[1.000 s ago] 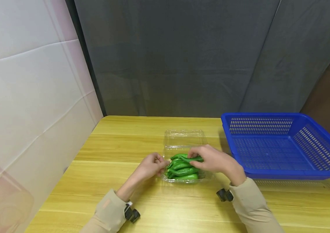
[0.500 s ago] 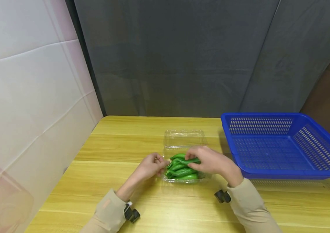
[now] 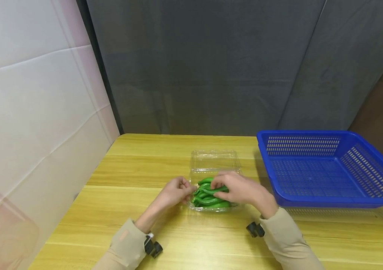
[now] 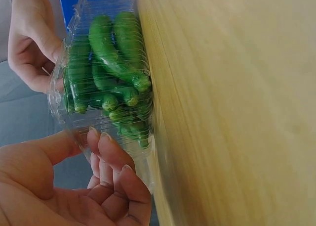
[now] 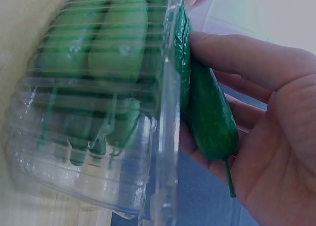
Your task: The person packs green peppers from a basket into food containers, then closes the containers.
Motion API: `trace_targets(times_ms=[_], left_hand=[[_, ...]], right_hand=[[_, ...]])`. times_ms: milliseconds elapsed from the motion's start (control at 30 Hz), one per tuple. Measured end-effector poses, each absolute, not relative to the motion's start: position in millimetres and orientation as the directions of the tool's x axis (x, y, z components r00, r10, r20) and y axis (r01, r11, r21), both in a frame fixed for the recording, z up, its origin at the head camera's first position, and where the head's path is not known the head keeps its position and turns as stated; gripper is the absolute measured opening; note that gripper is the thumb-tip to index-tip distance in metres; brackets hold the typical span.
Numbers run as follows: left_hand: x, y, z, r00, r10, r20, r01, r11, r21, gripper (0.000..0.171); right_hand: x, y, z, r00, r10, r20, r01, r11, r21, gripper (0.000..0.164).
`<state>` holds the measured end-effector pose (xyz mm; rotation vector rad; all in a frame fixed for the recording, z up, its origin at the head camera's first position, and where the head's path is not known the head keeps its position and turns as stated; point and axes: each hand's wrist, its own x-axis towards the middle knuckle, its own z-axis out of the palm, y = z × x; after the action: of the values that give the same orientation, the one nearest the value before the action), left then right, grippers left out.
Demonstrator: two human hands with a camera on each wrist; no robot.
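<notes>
A clear plastic clamshell box [image 3: 214,161] lies open on the table, its lid folded back. Several green chili peppers [image 4: 129,35] are heaped in its base, seen through the ribbed wall in the left wrist view. My left hand [image 3: 174,193] holds the left side of the box at the rim, thumb at the edge and fingertips against the outer wall. With thumb and fingers, my right hand [image 3: 242,190] grips one green chili pepper [image 5: 211,119] just above the heap. Its thin stem points down past the palm in the right wrist view.
To the right stands a blue perforated plastic basket [image 3: 329,201], close beside the right forearm. The wooden table [image 3: 144,150] ends at a dark grey curtain [image 3: 191,75] behind, and a pale cloth wall [image 3: 42,112] rises on the left.
My right hand has moved left and slightly down with the gripped chili pepper, closer onto the heap. My left hand, the box and the basket have stayed in place.
</notes>
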<state>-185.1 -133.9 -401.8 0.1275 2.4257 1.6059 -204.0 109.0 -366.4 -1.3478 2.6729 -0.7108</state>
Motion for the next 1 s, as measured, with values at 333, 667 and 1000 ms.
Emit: trace_targets(times_ms=[333,667,1000], left_hand=[[-185.2,-134.2,-401.7,-0.970,0.195,-0.145,-0.057,0.397,0.916,0.020],[-185.5,-133.4,-401.1,-0.969,0.193,-0.154,-0.067,0.396,0.916,0.019],[-185.1,-133.0,-401.8,-0.971,0.191,-0.146,-0.061,0.393,0.917,0.019]], right_hand=[[-205.2,107.6,-367.7,-0.602,-0.779,0.176,-0.758,0.487,-0.434,0.008],[-202.3,104.2,-368.5,-0.596,-0.779,0.192,-0.762,0.475,-0.440,0.011],[-202.9,106.9,-367.7,-0.597,-0.785,0.169,-0.756,0.479,-0.445,0.013]])
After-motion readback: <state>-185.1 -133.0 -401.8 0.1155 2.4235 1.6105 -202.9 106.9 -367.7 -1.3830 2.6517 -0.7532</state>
